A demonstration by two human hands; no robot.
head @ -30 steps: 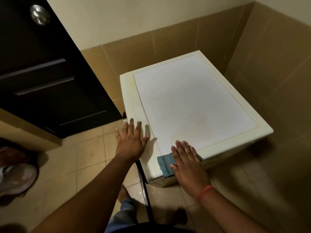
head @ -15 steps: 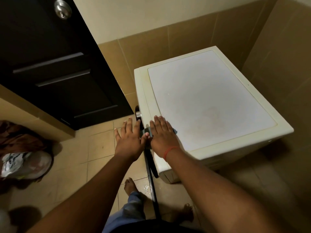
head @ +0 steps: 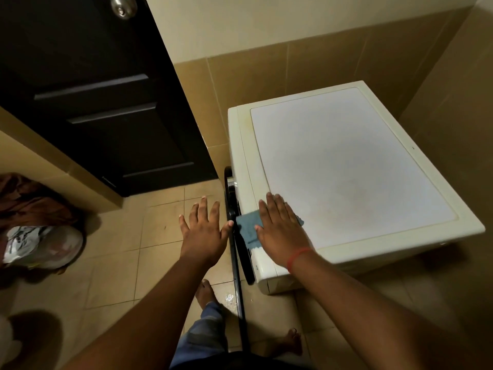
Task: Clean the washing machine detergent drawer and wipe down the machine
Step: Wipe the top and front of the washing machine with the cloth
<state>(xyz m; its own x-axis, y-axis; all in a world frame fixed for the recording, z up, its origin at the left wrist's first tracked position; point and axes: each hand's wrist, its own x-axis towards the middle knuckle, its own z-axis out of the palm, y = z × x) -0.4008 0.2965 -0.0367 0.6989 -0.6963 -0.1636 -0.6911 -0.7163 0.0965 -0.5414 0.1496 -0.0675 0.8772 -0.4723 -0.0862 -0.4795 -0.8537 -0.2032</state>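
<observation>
My right hand (head: 280, 231) lies flat, fingers straight, pressing the blue cloth (head: 248, 227) on the washing machine (head: 346, 166) top's front edge at 7 o'clock. It's slid back right since 0.5 s ago, so wiping's underway. Left hand (head: 204, 231), spread and holding nothing, now hovers off the edge.

Dark panelled door (head: 101, 108) with metal knob (head: 123, 6) far left above hands; white plastic bag (head: 40, 245) and brown cloth (head: 32, 198) on tiled floor (head: 112, 263) well left of hands
</observation>
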